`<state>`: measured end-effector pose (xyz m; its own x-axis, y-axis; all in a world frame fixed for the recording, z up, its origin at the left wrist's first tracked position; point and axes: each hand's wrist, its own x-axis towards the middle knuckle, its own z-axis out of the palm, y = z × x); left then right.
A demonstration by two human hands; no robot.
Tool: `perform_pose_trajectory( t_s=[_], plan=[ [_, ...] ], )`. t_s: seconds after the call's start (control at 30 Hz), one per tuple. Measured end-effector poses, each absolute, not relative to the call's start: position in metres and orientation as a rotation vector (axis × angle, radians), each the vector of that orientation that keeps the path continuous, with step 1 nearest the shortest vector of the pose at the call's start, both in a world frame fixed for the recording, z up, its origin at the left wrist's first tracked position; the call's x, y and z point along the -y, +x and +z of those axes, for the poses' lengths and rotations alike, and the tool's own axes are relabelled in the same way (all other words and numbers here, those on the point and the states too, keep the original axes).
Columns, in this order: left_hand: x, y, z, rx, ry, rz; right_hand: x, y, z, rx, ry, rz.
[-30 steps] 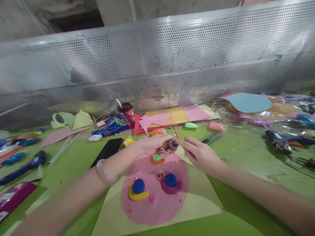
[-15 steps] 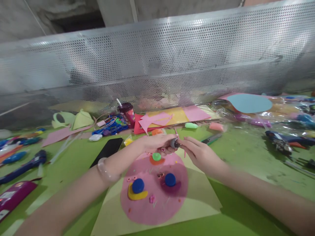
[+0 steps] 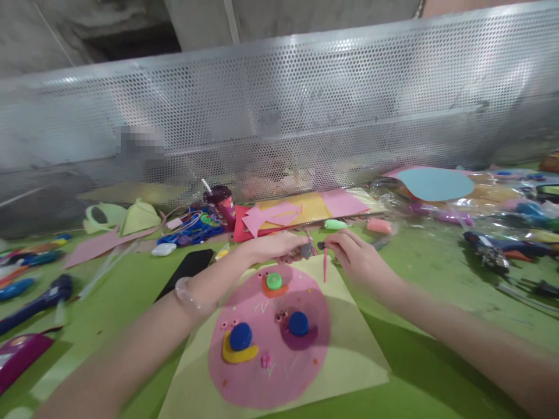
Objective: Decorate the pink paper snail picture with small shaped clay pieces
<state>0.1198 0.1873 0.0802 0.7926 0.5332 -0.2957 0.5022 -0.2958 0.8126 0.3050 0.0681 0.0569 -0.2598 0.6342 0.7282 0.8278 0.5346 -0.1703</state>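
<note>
Three snails (image 3: 241, 338) look done, but left fingers (image 3: 298, 240) hold a loose grey lump (image 3: 306, 251) and right fingers (image 3: 339, 240) pinch a dark bit (image 3: 322, 245).

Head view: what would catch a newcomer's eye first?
Probably the pink circle on the pale yellow sheet, bottom center, with two blue discs and a green disc standing out. Near its far edge, the left hand holds a grey lump and the right hand pinches a small dark piece. A perforated metal panel spans the background.
</note>
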Motion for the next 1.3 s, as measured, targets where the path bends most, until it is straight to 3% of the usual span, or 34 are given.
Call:
perform_pose_trajectory(
  t_s=[0.27, 0.5, 0.77, 1.3],
  plan=[
    [-0.184, 0.118, 0.068, -0.914, 2.234, 0.311, -0.068, 0.301, 0.06, 1.869, -1.346, -0.16],
    [-0.151, 0.117, 0.081, -0.536, 1.888, 0.481, -0.06, 0.291, 0.058, 1.905, -1.246, -0.188],
    [-0.133, 0.108, 0.077, -0.592, 1.454, 0.729, -0.048, 0.285, 0.063, 1.865, -1.121, -0.306],
    [-0.077, 0.11, 0.087, -0.633, 1.016, 0.801, -0.035, 0.275, 0.075, 1.851, -0.883, -0.396]
  ],
)
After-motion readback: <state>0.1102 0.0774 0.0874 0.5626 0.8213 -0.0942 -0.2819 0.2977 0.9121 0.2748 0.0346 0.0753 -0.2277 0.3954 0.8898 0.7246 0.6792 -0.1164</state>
